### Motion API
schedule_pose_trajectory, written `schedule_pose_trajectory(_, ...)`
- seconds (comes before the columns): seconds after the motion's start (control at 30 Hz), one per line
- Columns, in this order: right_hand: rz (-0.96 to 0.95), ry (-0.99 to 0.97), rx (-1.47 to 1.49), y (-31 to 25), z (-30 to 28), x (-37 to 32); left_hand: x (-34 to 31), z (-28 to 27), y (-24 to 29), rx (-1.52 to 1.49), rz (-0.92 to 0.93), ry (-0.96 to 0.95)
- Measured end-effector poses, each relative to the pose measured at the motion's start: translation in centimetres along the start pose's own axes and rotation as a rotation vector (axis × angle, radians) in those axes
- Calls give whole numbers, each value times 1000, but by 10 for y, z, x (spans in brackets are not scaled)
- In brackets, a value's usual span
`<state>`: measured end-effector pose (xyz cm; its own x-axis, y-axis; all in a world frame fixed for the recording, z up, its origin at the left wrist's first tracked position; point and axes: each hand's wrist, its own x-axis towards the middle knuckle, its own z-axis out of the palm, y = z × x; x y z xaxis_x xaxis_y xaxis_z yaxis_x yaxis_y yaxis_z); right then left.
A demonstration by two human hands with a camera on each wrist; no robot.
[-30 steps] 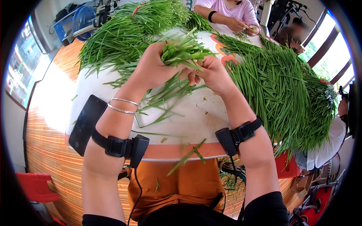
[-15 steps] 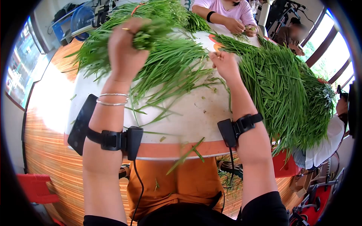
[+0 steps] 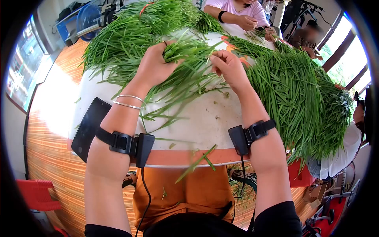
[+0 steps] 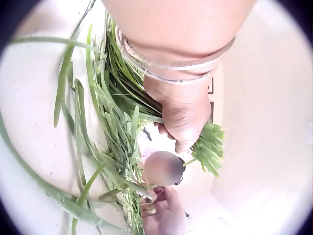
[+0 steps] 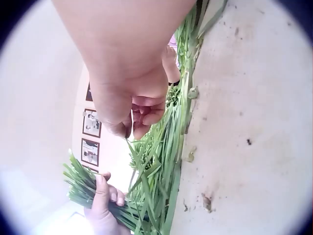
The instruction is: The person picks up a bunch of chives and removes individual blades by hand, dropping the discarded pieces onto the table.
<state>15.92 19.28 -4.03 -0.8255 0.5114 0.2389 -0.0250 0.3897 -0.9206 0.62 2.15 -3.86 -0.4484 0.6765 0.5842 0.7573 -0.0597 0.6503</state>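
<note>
My left hand grips a bunch of garlic chives above the table, its fingers wrapped round the stalks. Their even, pale ends stick out past the fist in the left wrist view. Just to the right, my right hand has its thumb and index finger together at the tips. Between them it pinches a thin chive leaf, seen in the right wrist view. Loose chives lie on the white table beneath both hands.
A large chive heap covers the table's right side; another pile with a red tie lies back left. A phone rests at the left edge. Across the table, a person in pink handles stalks. Cut bits hang over the front edge.
The hands were together at the bunch, then parted as the left swung up and left with it. Now the left hand has come back right and lower, close to the right hand.
</note>
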Motion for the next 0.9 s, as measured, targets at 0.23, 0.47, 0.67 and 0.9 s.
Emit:
schedule_pose_trajectory(0.23,-137,138,351,-16,-5,-4,0,0,2,-71,-64,-27)
schedule_pose_trajectory(0.47,-285,524,529,-9,-8,4,-2,-1,4,32,-6,22)
schedule_pose_trajectory(0.67,-173,367,94,-18,-3,-4,-1,-2,5,14,29,67)
schedule_pose_trajectory(0.9,-347,139,-187,-18,22,-13,-5,3,21,-204,42,-24)
